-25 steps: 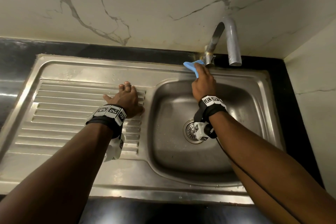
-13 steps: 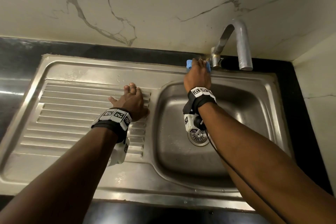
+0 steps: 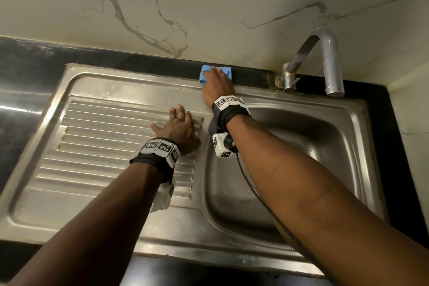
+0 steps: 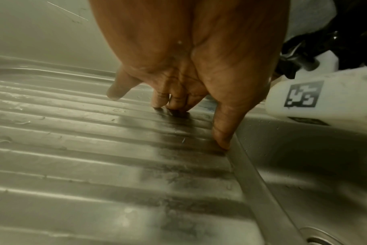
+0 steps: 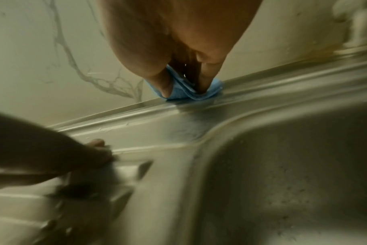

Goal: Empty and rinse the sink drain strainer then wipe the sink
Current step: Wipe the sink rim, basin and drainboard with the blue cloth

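While the right hand (image 3: 217, 87) presses a folded blue cloth (image 3: 205, 74) on the far rim of the sink (image 3: 139, 81), the wiping step looks to be in hand. Fingers (image 5: 207, 77) and thumb curl down on the cloth (image 5: 191, 92) and pinch it against the steel, just left of the tap (image 3: 325, 60). Left hand (image 3: 178, 130) rests on the ribbed draining board (image 3: 97, 141), left of the basin (image 3: 301, 146); fingers (image 4: 159, 99) fairly straight, tips and thumb touching the ridges, holding nothing, likely bracing. Strainer: the head view hides the drain behind the right forearm; only a sliver of a round metal edge (image 4: 321, 238) shows at the bottom of the left wrist view, so can't tell if it's seated or clean. Judging by that, emptying and rinsing are probably done. Next move likely calls for dragging the cloth along the far rim with steady downward pressure, keeping it flat in the groove, then covering the draining board and basin.
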A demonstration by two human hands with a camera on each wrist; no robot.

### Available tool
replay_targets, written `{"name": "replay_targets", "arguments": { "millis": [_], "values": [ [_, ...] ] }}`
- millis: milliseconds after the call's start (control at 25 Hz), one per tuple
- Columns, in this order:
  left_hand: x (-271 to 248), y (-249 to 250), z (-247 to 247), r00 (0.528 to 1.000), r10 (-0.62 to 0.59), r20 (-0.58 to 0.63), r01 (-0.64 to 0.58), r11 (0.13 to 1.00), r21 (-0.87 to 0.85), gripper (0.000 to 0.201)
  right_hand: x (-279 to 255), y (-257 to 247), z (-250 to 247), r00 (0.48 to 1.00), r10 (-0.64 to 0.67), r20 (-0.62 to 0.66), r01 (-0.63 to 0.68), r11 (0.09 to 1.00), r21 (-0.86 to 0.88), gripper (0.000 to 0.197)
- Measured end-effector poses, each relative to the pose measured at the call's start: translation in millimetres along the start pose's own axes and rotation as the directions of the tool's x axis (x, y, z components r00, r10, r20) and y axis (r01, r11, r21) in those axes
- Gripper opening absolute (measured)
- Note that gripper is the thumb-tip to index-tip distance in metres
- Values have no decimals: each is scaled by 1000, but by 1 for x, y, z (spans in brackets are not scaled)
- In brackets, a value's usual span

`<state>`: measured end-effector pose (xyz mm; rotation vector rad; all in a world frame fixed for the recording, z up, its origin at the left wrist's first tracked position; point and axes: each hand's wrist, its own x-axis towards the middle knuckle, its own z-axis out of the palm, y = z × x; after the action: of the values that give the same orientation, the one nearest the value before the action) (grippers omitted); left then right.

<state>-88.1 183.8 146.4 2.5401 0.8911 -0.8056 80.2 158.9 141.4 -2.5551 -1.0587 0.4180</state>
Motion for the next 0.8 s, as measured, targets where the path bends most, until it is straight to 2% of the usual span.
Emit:
{"name": "replay_targets", "arguments": {
  "millis": [200,400,560,800],
  "values": [
    [-2,3,-1,1000,-11,-8,11,1000,4,95,7,-33,6,978,-146,150,152,988,-33,55],
    [-4,3,-2,1000,-10,7,10,1000,13,95,23,-25,-15,916,-302,265,358,912,-199,55],
    [-6,4,-4,1000,-10,20,10,1000,8,96,24,-10,-14,930,-276,243,338,902,-268,52],
    [-5,5,-4,1000,-12,23,12,1000,18,97,17,43,-24,968,-199,154,238,926,-293,46]
  ]
}}
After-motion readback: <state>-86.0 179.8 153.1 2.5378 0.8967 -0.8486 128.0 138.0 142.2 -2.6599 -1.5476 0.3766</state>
